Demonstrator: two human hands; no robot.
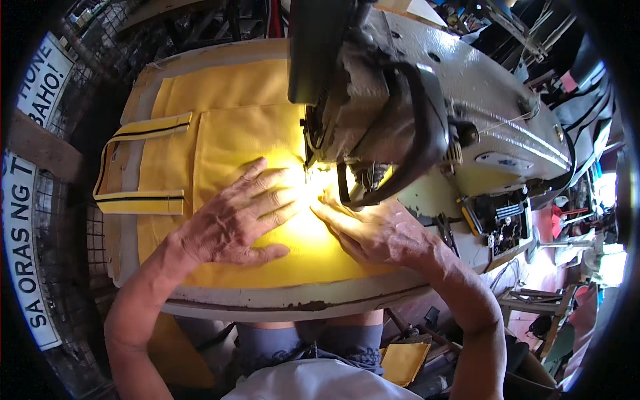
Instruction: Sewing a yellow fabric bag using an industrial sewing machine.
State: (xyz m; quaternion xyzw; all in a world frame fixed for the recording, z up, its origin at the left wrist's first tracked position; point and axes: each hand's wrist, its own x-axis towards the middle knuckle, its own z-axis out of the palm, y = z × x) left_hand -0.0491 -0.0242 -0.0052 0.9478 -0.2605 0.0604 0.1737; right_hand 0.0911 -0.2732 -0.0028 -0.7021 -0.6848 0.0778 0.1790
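Note:
Yellow fabric (243, 133) lies spread over the sewing table, with a strap handle (107, 167) striped in black stitched to its left part. My left hand (243, 213) rests flat on the cloth, fingers stretched toward the bright spot by the needle. On the other side, my right hand (373, 223) presses on the fabric close under the sewing machine (373, 113), its fingers extended and partly hidden by the machine's dark curved guard (427, 127). Glare from the lamp washes out the fingertips and the stitching point.
A yellow-handled tool (470, 216) and a dark tray of small parts (512, 227) lie at the table's right. More yellow pieces (405, 363) sit below the table (293, 299). Signs (27, 253) hang on wire mesh at the left.

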